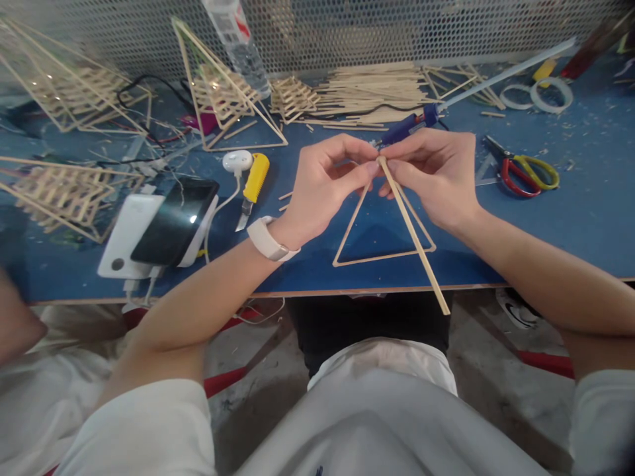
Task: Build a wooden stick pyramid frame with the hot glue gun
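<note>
A thin triangle frame of wooden sticks (381,256) lies on the blue table, its far corner between my hands. From that corner a longer wooden stick (415,241) slants towards me, its near end reaching past the table edge. My left hand (330,175), with a white band on the wrist, pinches the corner from the left. Thumb and fingers of my right hand (436,172) close on the stick's far end beside it. Just behind my fingers rests a blue glue gun (409,127) with a long clear glue stick (508,74) in its back. The exact joint is partly covered by my fingertips.
Scissors (528,173) and tape rolls (551,96) lie to the right. On the left are a yellow utility knife (254,185), a phone (174,221), a power bank (129,238) and stick pyramids (228,92). Loose sticks (372,92) and a bottle (241,49) are behind.
</note>
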Tool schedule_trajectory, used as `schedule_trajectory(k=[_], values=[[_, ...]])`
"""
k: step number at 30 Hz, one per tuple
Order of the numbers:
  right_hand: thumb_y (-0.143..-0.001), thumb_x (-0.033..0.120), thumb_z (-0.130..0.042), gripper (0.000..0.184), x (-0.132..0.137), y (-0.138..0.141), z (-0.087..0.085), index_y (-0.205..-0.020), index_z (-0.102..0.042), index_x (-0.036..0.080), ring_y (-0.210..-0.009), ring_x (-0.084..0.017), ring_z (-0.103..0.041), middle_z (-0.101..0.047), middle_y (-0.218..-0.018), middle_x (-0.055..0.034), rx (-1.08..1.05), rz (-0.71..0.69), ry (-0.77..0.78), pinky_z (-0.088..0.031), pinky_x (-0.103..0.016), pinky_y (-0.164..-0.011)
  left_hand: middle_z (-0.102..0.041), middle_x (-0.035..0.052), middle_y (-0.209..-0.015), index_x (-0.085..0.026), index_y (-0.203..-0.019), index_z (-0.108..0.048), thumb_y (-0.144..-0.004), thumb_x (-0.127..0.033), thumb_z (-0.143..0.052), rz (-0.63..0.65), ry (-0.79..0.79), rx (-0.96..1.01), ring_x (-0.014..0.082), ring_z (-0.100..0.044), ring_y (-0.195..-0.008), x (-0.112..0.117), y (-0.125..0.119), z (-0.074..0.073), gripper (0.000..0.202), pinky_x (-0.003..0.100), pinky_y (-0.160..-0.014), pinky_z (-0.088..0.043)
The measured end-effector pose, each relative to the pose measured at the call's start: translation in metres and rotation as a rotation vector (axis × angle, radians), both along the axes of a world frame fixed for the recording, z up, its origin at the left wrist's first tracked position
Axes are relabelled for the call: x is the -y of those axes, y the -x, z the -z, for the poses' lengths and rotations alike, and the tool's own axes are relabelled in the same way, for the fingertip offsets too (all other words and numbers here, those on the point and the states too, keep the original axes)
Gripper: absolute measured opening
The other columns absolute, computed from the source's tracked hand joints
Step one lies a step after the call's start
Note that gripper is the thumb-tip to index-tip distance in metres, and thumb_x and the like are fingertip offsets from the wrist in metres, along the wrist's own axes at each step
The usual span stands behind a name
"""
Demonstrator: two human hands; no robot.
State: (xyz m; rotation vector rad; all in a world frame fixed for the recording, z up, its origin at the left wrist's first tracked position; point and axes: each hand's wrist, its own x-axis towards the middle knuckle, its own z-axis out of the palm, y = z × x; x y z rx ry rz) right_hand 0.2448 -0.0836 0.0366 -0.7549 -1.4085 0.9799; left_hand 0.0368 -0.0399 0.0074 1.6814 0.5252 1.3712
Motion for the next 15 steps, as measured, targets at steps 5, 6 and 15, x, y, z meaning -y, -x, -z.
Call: schedule_trajectory(k=[5,6,15], values=[[-0.094,0.040,-0.107,0.020,-0.0008,0.0001,0.0006,-0.099,-0.093,0.026,-0.071,-0.021,-0.083,-0.086,-0.086,-0.0010,-0.020,-0.011,-0.004,-0.074,-0.034,-0.068,-0.077,0.0017,-0.095,-0.025,-0.107,-0.084,-0.098,-0.070,-0.096,0.024,0.077,-0.015,0.0150,-0.076,-0.080,0.0024,0.0007,-0.0039,0.047,0.031,-0.072,-0.068],[-0.094,0.039,-0.107,0.020,-0.0012,0.0006,0.0011,-0.099,-0.093,0.026,-0.071,-0.021,-0.083,-0.086,-0.086,-0.0013,-0.026,-0.016,-0.008,-0.074,-0.035,-0.067,-0.077,0.0017,-0.094,-0.025,-0.107,-0.084,-0.098,-0.068,-0.096,0.028,0.091,-0.014,0.0149,-0.076,-0.079,0.0035,0.0008,-0.0049,0.046,0.031,-0.071,-0.067],[-0.093,0.042,-0.109,0.024,-0.0003,0.0010,0.0010,-0.098,-0.093,0.024,-0.069,-0.022,-0.082,-0.087,-0.086,-0.0037,-0.051,-0.028,0.002,-0.074,-0.038,-0.064,-0.078,0.0012,-0.092,-0.026,-0.102,-0.088,-0.090,-0.076,-0.099,0.056,0.109,0.036,0.0125,-0.074,-0.075,0.0092,-0.0016,-0.0090,0.053,0.028,-0.065,-0.065]])
